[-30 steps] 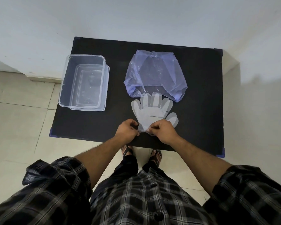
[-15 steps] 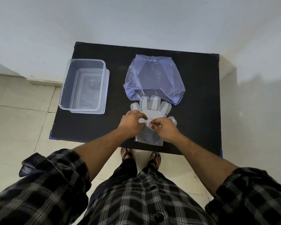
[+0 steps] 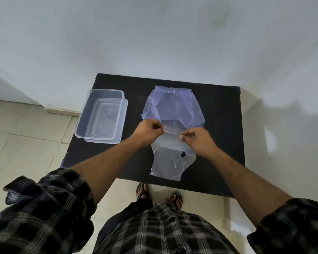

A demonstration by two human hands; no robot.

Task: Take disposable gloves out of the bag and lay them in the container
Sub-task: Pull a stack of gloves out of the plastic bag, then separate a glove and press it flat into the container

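L hand: pinches glove's upper edge, left end.
R hand: pinches same edge, right end; w/ both ends held the thin film stays spread, not crumpled.
Glove: hangs from the pinch, lower part trailing on table, just in front of bag.
Bag: flat, mouth toward person, easy to reach.
Box: left of bag, open, looks empty; glove not yet in.

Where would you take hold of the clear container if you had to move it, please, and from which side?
Grip the clear container by its raised rim on the two long sides, coming straight down from above. It stands upright and open, apart from the purple bag, on the black table's left edge, so both long walls look free; a one-sided pull might tip it off.
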